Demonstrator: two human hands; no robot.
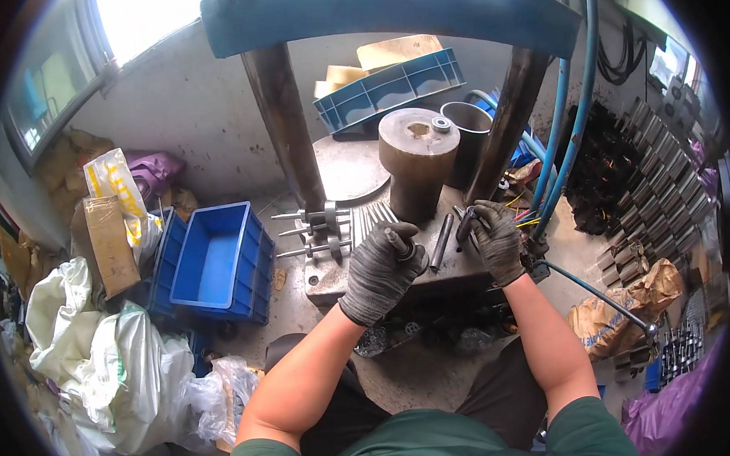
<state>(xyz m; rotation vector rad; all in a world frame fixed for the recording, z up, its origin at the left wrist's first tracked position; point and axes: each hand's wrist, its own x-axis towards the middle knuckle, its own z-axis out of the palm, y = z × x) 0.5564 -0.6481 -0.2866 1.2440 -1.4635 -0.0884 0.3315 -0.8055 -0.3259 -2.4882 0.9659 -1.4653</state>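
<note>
My left hand [380, 277], in a grey knit glove, is closed around a metal shaft [396, 243] whose end sticks up past the fingers. A wider round part at the shaft is mostly hidden by the glove. My gloved right hand [498, 241] has its fingers bent around a small dark metal piece at the right of the press table [327, 283]; its full shape is hidden. Between the hands lies a dark metal tube [442, 241]. Several thin bright rods [375, 215] lie beyond my left hand. Shafts with thick dark middles [325, 247] rest at the table's left.
A thick steel cylinder [415, 174] stands behind my hands, with a small bearing ring [440, 124] on top. Press columns [285, 126] flank it beneath a blue crossbeam [390, 20]. Blue crates [223, 301] and white sacks [104, 366] sit left; stacked metal tubes [661, 185] fill the right.
</note>
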